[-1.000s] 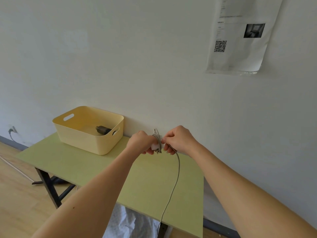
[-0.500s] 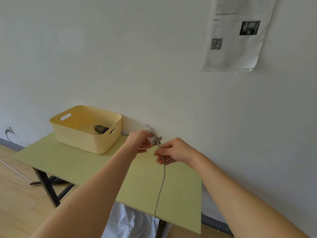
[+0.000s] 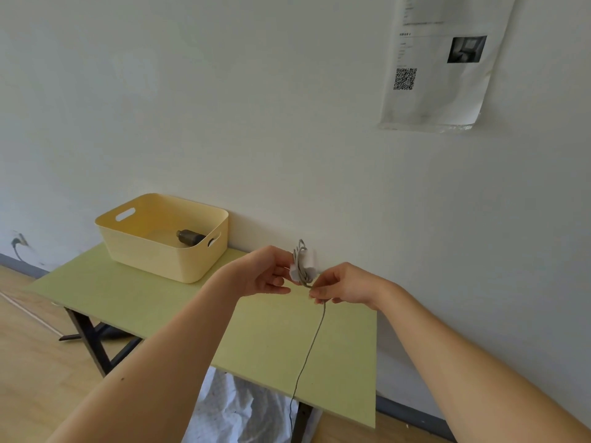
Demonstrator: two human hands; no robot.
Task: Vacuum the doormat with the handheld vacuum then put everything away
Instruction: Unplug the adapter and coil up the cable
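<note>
One head-worn wide-angle view faces forward and a little downward at a white wall (image 3: 287, 123). The green worktop (image 3: 271, 340) lies close below. The left hand (image 3: 262, 274) and right hand (image 3: 347, 284) sit at arm's length, mid-frame. Wooden floor (image 3: 32, 362) fills the lower-left corner.

I count one left hand (image 3: 262, 273) and one right hand (image 3: 345, 284), with one white charger (image 3: 307, 261) and one grey cord (image 3: 311, 343) between them. Left of them: one yellow basket (image 3: 153, 254), one dark cylinder (image 3: 189, 237) inside; beneath, one green table (image 3: 271, 340); above, one printed sheet (image 3: 438, 91).
</note>
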